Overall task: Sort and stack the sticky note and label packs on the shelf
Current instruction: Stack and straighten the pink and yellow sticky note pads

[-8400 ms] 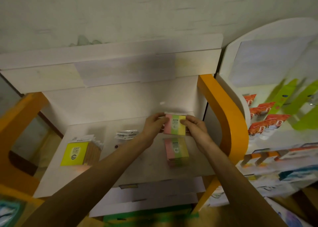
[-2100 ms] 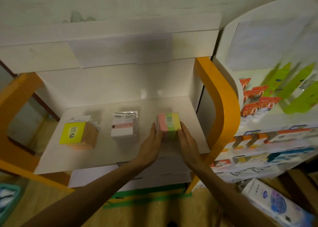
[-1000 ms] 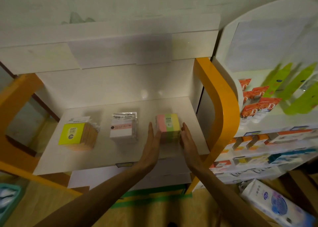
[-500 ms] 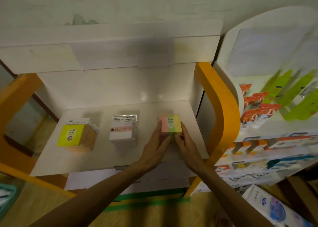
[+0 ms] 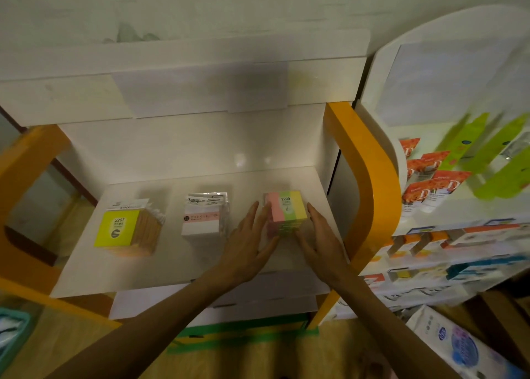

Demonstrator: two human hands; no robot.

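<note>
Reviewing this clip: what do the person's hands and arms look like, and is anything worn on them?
Both forearms are bare as far as the frame shows: no sleeves, gloves, watch or bracelets. The left hand and right hand carry no visible rings or markings; dim, soft footage hides finer detail.

Yellow pack (image 5: 117,228): "2207". Pink-green-yellow pack (image 5: 286,210): "2209". Orange tubes (image 5: 424,189): large "D". White label pack (image 5: 204,216) text illegible.

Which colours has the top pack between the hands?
Pink, green and yellow stripes on the top pack, in the head view.
</note>
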